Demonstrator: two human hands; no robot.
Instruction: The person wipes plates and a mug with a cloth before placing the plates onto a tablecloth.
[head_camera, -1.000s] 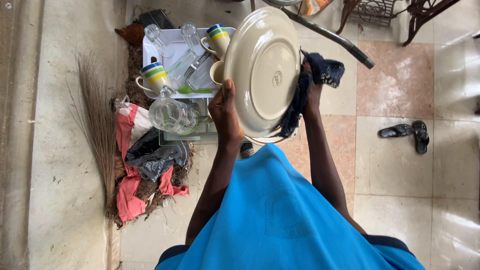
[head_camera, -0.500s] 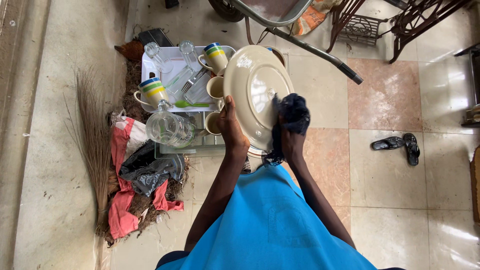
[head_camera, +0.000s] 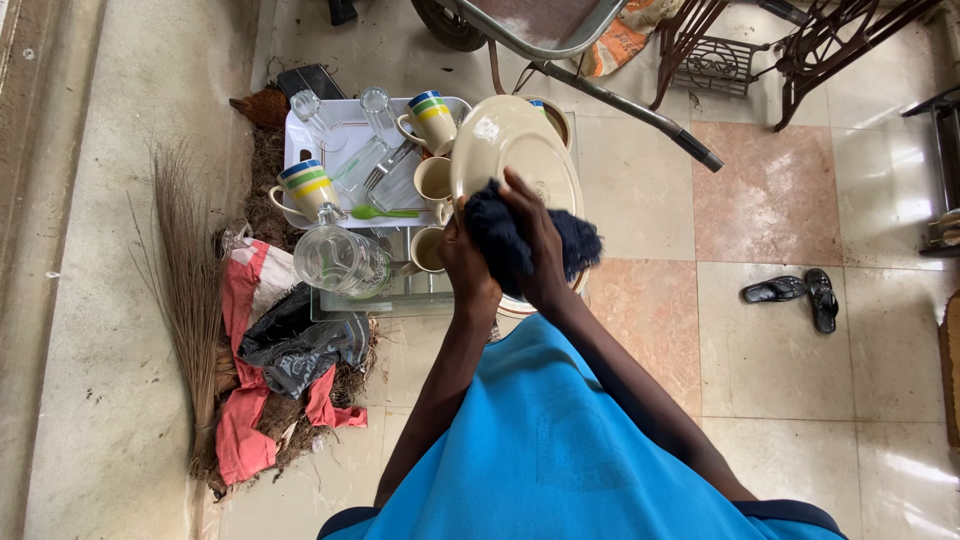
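- Head view, centre of the frame: the left hand clasps the lower left edge of a cream plate, which stands tilted on edge above the floor, its face turned toward the camera.
- The right hand is clenched around a dark blue cloth and presses it flat against the lower half of the plate; part of the cloth bulges out to the right of the hand.
- The two hands lie just beside each other, the cloth between them and the plate.
- Just under the hands, the rim of another plate peeks out.
- Left of the plate, in the upper left-centre of the frame, a white tray sits on the floor with two striped mugs, upturned clear glasses, a fork and a green spoon.
- Two plain cream cups stand just beside the plate's left edge.
- A clear glass jug lies below the tray, beside a glass tray.
- Far left: a straw broom lies beside a red cloth and a dark plastic bag.
- Right of the frame: a pair of black sandals rests on the tiled floor, well apart from the hands.
- Bottom: the person's blue garment fills the lower centre.
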